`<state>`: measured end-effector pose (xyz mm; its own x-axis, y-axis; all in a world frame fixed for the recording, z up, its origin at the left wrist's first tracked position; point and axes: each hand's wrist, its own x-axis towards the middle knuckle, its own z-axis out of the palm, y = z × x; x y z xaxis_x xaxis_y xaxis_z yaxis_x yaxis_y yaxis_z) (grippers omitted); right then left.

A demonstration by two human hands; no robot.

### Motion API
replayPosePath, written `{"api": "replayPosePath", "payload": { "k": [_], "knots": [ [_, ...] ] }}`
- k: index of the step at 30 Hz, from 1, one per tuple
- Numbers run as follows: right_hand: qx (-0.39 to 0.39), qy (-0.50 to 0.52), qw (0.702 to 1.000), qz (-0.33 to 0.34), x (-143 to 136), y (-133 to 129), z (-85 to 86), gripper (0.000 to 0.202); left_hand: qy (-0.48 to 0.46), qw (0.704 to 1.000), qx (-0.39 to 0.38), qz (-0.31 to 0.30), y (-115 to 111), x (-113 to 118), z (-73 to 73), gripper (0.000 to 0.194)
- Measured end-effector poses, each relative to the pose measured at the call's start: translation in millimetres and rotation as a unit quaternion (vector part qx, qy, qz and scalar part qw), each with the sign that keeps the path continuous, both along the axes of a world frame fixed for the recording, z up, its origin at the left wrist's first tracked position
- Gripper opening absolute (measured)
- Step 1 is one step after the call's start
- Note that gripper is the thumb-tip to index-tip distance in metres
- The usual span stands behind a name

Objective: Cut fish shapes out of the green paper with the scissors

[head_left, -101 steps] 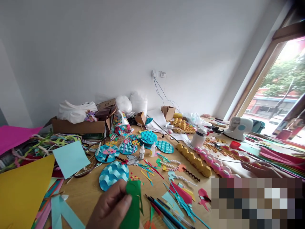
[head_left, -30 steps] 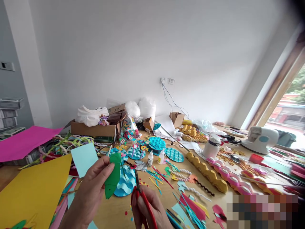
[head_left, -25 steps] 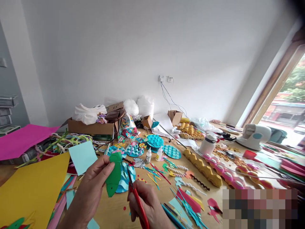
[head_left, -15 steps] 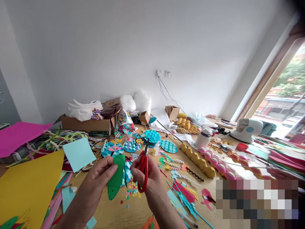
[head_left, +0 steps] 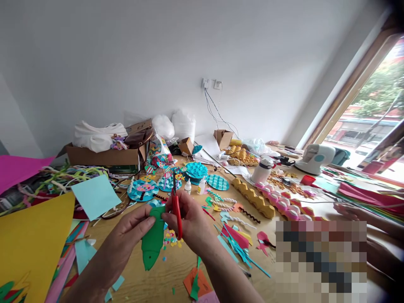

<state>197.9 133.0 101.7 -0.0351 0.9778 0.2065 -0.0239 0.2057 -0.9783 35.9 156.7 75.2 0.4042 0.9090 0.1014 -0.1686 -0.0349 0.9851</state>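
Observation:
Between the thumb and fingers of my left hand (head_left: 134, 231) is a green paper cutout (head_left: 151, 244), fish-shaped, with drawn lines and a small eye dot near its lower end. My right hand (head_left: 189, 216) is closed around red-handled scissors (head_left: 177, 214), their dark blades pointing up and away from the paper. The right thumb and fingertips meet the cutout's upper right edge. Below my hands, a narrow green paper scrap (head_left: 195, 287) lies over a piece of orange paper (head_left: 202, 280). Small coloured paper dots (head_left: 173, 240) are scattered just behind the cutout.
Decorated blue paper discs (head_left: 143, 191), glue bottles (head_left: 201, 186) and twisted paper tails lie beyond my hands. Yellow card (head_left: 34, 248) fills the left. Painted egg-carton strips (head_left: 252, 198), a white bottle (head_left: 262, 170) and another person's hand (head_left: 350, 210) are at right.
The thin green strip hanging at the cutout's right edge is no longer there, and a green scrap shows below on the orange paper. My right hand has come to the cutout. The view has shifted.

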Motion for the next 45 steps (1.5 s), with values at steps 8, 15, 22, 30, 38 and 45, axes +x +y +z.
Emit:
{"api": "replayPosePath", "payload": {
  "k": [8, 15, 22, 30, 38, 45],
  "knots": [
    [0.017, -0.135, 0.987, -0.088, -3.9, -14.1, -34.1, 0.034, -0.101, 0.984, -0.131, 0.071, -5.0, 3.1, 15.4, 0.028],
    [-0.099, -0.080, 0.991, 0.033, -12.5, -40.0, -42.8, 0.032, -0.169, 0.967, -0.125, 0.147, -7.9, 8.5, 21.3, 0.033],
    [-0.152, -0.024, 0.984, 0.090, -15.9, -40.4, -43.5, 0.038, -0.125, 0.982, -0.083, 0.117, -11.3, 9.5, 15.6, 0.023],
    [-0.140, 0.007, 0.986, 0.091, -18.0, -38.7, -43.7, 0.054, -0.087, 0.988, -0.034, 0.124, -13.4, 14.1, 13.9, 0.019],
    [-0.123, 0.037, 0.987, 0.096, -17.5, -37.8, -48.6, 0.056, -0.068, 0.993, -0.024, 0.095, -12.9, 13.5, 9.4, 0.016],
    [-0.133, 0.049, 0.985, 0.098, -16.6, -37.4, -46.1, 0.057, -0.047, 0.995, -0.020, 0.085, -14.9, 16.7, 4.9, 0.022]
  ]
}}
